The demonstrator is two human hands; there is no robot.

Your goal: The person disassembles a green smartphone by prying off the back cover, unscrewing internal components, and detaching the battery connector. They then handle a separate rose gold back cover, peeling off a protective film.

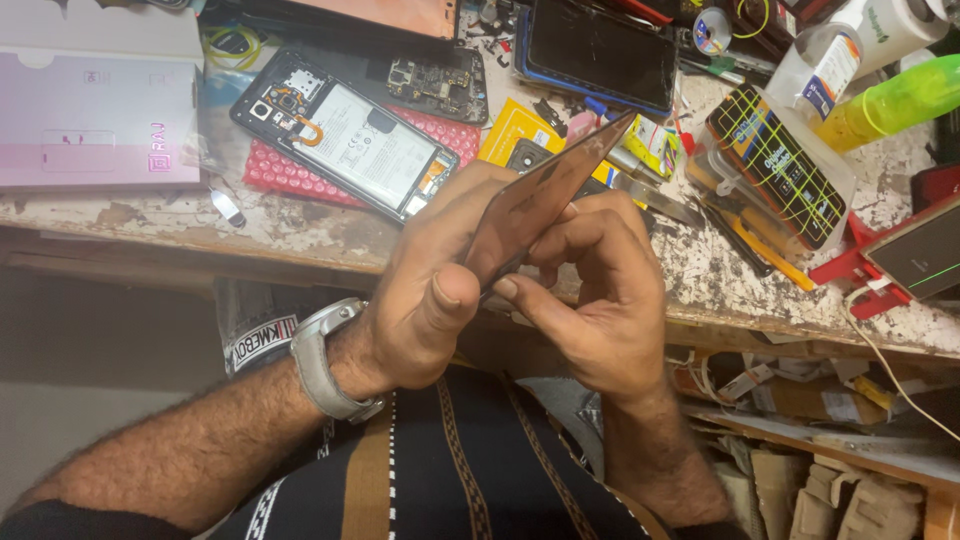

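Item 1: striped dark garment across the lap, nearest the lens, with 2 bare forearms rising from it; a grey wristwatch sits on the left wrist.

Item 2: left hand, curled around the lower edge of a thin dark phone panel, thumb pressed on its near face, probably to steady it edge-on.

Item 3: right hand, fingers bent and pinching the same panel from the opposite side, the fingertip meeting the edge just beside the left thumb (a grip that suits working along a seam, as far as can be judged).

Item 4: the panel itself, tilted, upper corner pointing away to the right, held between both hands above the front edge of the tabletop, not resting on it.

Item 5: opened phone with battery exposed, lying on a red bumpy mat, well apart from the hands, likely set aside flat to keep its parts in place.

Item 6: loose circuit board; green bottle; pink box.
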